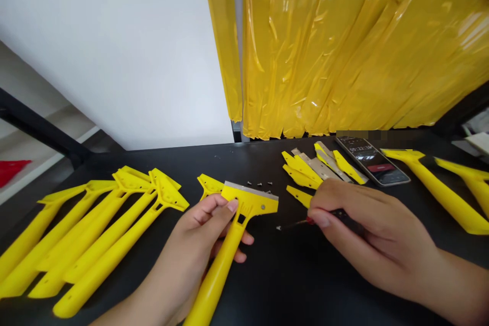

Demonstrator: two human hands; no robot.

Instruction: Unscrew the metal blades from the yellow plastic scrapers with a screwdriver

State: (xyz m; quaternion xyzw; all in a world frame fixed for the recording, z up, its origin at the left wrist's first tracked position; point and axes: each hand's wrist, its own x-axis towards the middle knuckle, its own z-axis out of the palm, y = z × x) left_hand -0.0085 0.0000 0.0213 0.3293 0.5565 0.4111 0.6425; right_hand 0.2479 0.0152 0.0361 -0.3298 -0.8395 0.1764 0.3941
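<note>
1 yellow scraper [230,245] is over the black table [275,275], its head pinched in the left hand [204,237]. The right hand [376,239] clasps a screwdriver [347,217], 1 screw [278,227] at its tip. Beyond lie loose screws [260,184], yellow plates [301,177] and a phone [373,160].

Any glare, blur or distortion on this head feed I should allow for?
Head view throughout: glare streaks the yellow plastic sheeting; wide-angle distortion seems to stretch the edges; a pixelated patch sits by the phone; fine lettering on the scraper in the left hand is too soft to read.
</note>
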